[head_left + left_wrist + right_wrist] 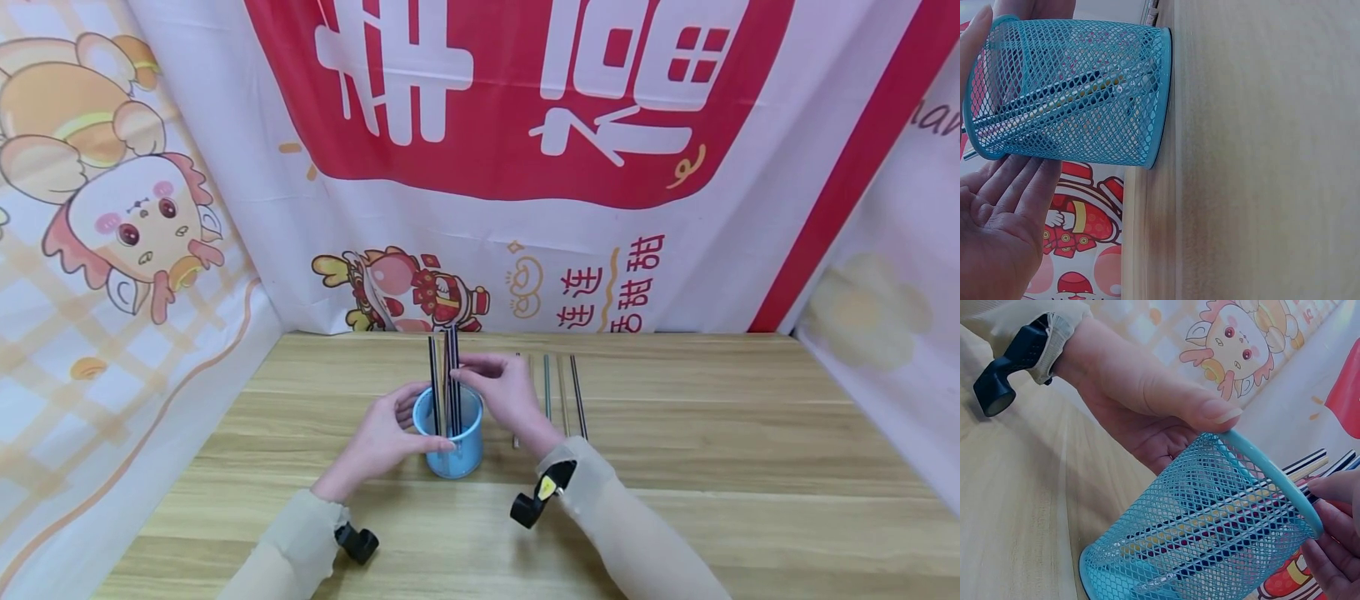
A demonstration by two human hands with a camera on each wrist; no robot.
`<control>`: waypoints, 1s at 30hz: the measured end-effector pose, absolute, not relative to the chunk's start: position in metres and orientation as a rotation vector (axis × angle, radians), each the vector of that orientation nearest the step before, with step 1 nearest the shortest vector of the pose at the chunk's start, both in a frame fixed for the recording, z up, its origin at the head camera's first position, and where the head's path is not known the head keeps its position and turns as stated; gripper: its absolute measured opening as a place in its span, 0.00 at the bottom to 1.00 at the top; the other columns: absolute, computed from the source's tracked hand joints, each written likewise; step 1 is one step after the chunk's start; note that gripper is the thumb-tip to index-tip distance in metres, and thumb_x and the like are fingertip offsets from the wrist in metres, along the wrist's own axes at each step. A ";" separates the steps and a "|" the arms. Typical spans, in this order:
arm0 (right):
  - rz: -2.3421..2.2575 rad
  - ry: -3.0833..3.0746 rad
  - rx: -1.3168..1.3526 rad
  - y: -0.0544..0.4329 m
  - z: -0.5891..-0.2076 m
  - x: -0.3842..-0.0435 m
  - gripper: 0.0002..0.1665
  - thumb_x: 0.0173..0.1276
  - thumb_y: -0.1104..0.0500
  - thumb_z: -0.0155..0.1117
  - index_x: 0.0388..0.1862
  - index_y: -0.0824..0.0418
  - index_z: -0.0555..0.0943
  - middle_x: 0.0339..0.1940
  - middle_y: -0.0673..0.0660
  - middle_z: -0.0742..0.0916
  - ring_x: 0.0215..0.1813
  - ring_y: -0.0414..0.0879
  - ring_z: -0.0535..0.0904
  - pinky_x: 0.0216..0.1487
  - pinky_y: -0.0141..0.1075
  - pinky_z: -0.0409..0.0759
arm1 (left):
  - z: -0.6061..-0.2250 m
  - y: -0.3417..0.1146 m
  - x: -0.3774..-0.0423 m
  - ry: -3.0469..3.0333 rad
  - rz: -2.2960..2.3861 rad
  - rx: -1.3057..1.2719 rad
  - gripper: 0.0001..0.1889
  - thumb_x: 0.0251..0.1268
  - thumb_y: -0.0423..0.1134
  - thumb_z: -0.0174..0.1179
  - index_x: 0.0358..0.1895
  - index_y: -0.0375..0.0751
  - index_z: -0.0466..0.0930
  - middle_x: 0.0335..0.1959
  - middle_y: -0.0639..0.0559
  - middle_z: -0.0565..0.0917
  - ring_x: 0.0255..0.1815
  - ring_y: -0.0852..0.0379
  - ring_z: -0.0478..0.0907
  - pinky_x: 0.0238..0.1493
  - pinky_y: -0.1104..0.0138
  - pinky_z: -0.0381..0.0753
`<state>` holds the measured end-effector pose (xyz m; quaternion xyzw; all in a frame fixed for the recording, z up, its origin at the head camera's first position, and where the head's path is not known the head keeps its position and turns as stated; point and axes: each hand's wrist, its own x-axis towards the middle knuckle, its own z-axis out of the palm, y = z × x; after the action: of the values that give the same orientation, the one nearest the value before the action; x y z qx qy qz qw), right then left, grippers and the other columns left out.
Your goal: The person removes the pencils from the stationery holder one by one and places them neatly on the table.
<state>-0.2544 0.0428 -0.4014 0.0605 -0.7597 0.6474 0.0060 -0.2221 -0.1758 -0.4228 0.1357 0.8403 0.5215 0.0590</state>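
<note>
A light blue mesh pen holder [459, 460] stands on the wooden table, with several slim pencil-like sticks [1210, 519] leaning inside it. My left hand [384, 433] holds the holder from the left, its thumb over the near rim and its fingers along the far side. From the right, my right hand [512, 396] pinches a dark pencil-like stick [454, 340] near its top, above the holder's mouth. Through the mesh in the left wrist view, the sticks' lower ends [1119, 87] show near the base. Which of the dark sticks is pinched is partly hidden by the fingertips.
Right of the holder, several more sticks lie side by side on the table, among them a teal one [547, 387], a tan one [563, 396] and a black one [578, 398]. The right forearm partly covers the row. Printed cloth [465, 208] hangs behind the table.
</note>
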 end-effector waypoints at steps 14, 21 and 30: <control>2.070 -2.323 0.146 0.053 -0.394 -0.250 0.17 0.70 0.52 0.79 0.57 0.51 0.91 0.50 0.52 0.94 0.52 0.44 0.90 0.59 0.41 0.92 | -0.423 -0.177 -0.222 2.560 1.563 0.404 0.43 0.58 0.45 0.83 0.76 0.46 0.73 0.74 0.43 0.80 0.76 0.40 0.78 0.79 0.44 0.76; 2.108 -2.262 0.134 0.059 -0.388 -0.250 0.18 0.69 0.56 0.79 0.57 0.56 0.90 0.48 0.57 0.94 0.45 0.44 0.92 0.54 0.38 0.93 | -0.423 -0.177 -0.222 2.560 1.558 0.392 0.43 0.58 0.46 0.83 0.76 0.46 0.73 0.74 0.43 0.80 0.76 0.40 0.78 0.79 0.44 0.76; 2.139 -2.130 0.119 0.068 -0.379 -0.253 0.18 0.69 0.61 0.78 0.57 0.62 0.89 0.46 0.62 0.94 0.39 0.40 0.91 0.49 0.35 0.94 | -0.423 -0.176 -0.222 2.566 1.559 0.383 0.45 0.56 0.48 0.84 0.76 0.45 0.73 0.74 0.43 0.80 0.76 0.39 0.78 0.79 0.44 0.76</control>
<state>-0.2525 0.0678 -0.3791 0.0392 -0.7038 0.7067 0.0600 -0.2216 -0.1765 -0.4228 0.1264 0.8465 0.5141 0.0573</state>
